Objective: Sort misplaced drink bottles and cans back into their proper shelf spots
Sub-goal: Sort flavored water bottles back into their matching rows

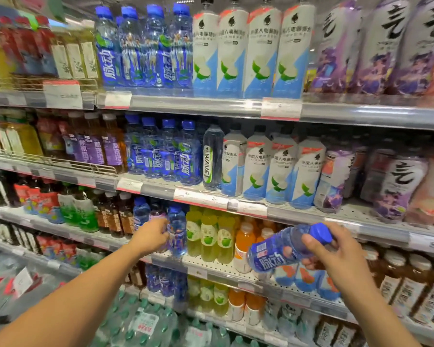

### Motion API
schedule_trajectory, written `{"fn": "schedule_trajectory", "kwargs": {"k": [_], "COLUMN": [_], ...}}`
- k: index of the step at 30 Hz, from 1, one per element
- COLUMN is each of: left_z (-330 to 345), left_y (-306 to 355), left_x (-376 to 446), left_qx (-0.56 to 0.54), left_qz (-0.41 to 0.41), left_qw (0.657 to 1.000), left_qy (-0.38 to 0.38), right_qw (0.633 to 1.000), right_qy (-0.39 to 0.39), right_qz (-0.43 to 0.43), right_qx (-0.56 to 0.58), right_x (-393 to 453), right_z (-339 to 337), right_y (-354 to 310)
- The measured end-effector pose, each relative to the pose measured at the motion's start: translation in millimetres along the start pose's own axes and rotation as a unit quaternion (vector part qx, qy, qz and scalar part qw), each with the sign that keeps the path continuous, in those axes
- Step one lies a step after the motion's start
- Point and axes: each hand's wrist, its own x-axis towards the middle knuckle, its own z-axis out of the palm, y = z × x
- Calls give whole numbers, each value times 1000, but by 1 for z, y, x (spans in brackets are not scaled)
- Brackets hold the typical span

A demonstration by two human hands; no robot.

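My right hand (328, 251) grips a blue-capped blue drink bottle (273, 254), tilted on its side in front of the third shelf. My left hand (152, 236) reaches into the third shelf among standing blue bottles (177, 231), its fingers curled on a purple-labelled bottle (157, 214) that it mostly hides. Rows of matching blue bottles stand on the second shelf (168, 151) and the top shelf (145, 46). A clear dark "WAVE" bottle (212, 159) stands between the blue row and the white-and-blue bottles (271, 169).
Green-yellow drinks (208, 236) and orange drinks (246, 241) stand right of my left hand. Brown tea bottles (411, 284) fill the right of the third shelf. Purple and pink bottles (396, 186) sit at the right. Packs of green-capped water (145, 321) lie below.
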Motion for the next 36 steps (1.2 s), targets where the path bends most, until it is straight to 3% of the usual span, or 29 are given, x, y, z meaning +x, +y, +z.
{"fn": "schedule_trajectory", "kwargs": {"k": [5, 15, 25, 31, 36], "left_z": [-7, 11, 17, 14, 16], "left_y": [-33, -57, -69, -71, -77], "left_x": [59, 114, 106, 85, 58], "left_qx": [-60, 6, -8, -54, -104], "left_qz": [2, 4, 15, 21, 3], "left_qw": [995, 998, 995, 994, 985], "left_qy": [86, 57, 98, 93, 135], "right_qw": [1000, 999, 999, 999, 998], "right_qy": [-20, -20, -26, -31, -42], "right_qz": [12, 29, 29, 27, 36], "right_qx": [4, -23, -15, -17, -14], "right_x": [10, 24, 27, 25, 22], "right_z": [44, 78, 89, 93, 97], "right_y": [-9, -5, -8, -9, -9]}}
